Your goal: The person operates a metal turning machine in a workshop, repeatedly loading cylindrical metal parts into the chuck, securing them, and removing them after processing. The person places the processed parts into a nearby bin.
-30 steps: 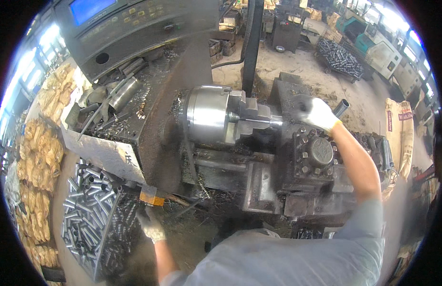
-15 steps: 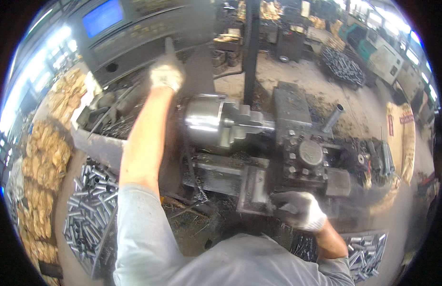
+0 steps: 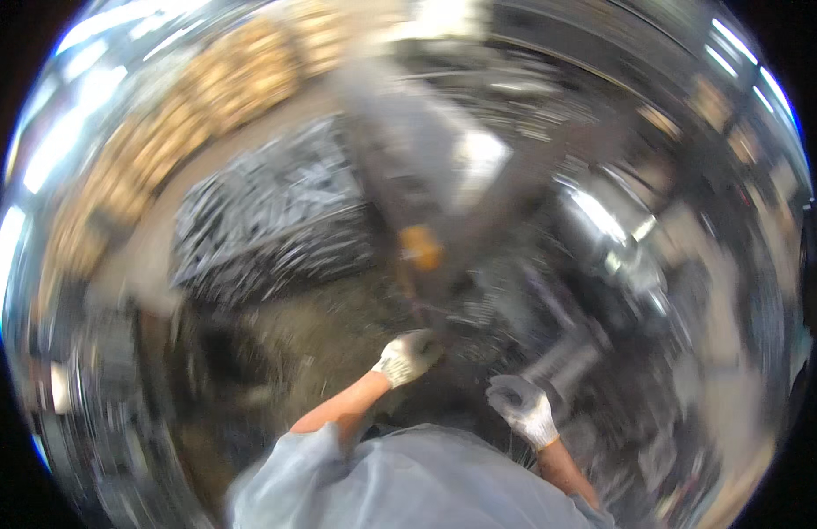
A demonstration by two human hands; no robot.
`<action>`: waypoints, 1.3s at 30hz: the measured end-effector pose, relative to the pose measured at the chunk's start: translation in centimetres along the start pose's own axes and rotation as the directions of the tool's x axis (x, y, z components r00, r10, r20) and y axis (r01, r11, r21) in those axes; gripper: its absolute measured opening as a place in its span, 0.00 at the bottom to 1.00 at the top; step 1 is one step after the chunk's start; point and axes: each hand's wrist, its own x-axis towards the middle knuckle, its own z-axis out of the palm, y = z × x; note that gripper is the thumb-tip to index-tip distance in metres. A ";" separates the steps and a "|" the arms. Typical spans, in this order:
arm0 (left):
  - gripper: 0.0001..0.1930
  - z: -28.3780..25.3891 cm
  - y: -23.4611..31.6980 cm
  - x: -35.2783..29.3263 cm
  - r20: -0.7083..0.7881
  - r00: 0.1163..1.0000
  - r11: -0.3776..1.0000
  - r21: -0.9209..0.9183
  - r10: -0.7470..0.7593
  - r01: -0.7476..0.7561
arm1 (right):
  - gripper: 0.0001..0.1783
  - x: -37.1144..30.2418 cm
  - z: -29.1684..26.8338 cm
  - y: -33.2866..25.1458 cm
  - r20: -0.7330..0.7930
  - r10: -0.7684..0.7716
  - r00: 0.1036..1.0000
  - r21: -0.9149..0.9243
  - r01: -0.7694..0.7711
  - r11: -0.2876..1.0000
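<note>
My left hand [image 3: 408,355], in a pale knit glove with a dark coating over the fingers, hovers in front of my body. Its fingers look bent, but blur hides whether they are closed on anything. To its right, my right hand [image 3: 523,407], gloved the same way, is loosely curled with a gap between thumb and fingers, and no object shows in it. Beyond my right hand stands the lathe, its shiny round chuck [image 3: 594,212] smeared by motion. Neither hand visibly touches the machine.
A bin heaped with short metal tubes [image 3: 267,176] stands ahead on the left. Tan sacks [image 3: 241,75] line up behind it. A blurred grey panel with a bright end [image 3: 479,163] and an orange spot [image 3: 421,247] lies between bin and lathe.
My view has swung left, bringing the tube bin ahead and the lathe to the right. My left hand has come down from the control panel; my right hand has left the lathe's carriage.
</note>
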 end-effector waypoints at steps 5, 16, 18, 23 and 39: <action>0.18 -1.6 -25.2 -35.4 -0.548 0.097 0.484 -0.626 -0.831 0.612 | 0.19 7.5 15.6 -2.4 0.486 0.149 0.861 0.057 -0.202 0.978; 0.24 26.8 -10.9 -92.5 0.179 -0.958 -0.176 -0.959 0.225 -0.221 | 0.23 5.0 54.8 -10.2 0.992 -0.002 0.127 -0.085 0.677 0.731; 0.26 29.2 -8.5 -92.3 0.200 -0.925 -0.203 -0.940 0.322 -0.274 | 0.24 4.5 58.6 -11.2 0.990 0.102 0.100 -0.142 0.771 0.621; 0.26 29.8 -8.0 -88.7 -0.148 -0.983 -0.806 -0.592 0.111 -0.001 | 0.26 4.2 65.4 -12.3 0.988 0.143 -0.056 -0.019 0.878 0.479; 0.23 1.2 -46.2 -57.9 0.209 -0.299 -0.128 -0.955 -0.931 -0.269 | 0.25 29.5 76.2 -15.1 0.985 -0.054 0.161 -0.075 0.700 0.710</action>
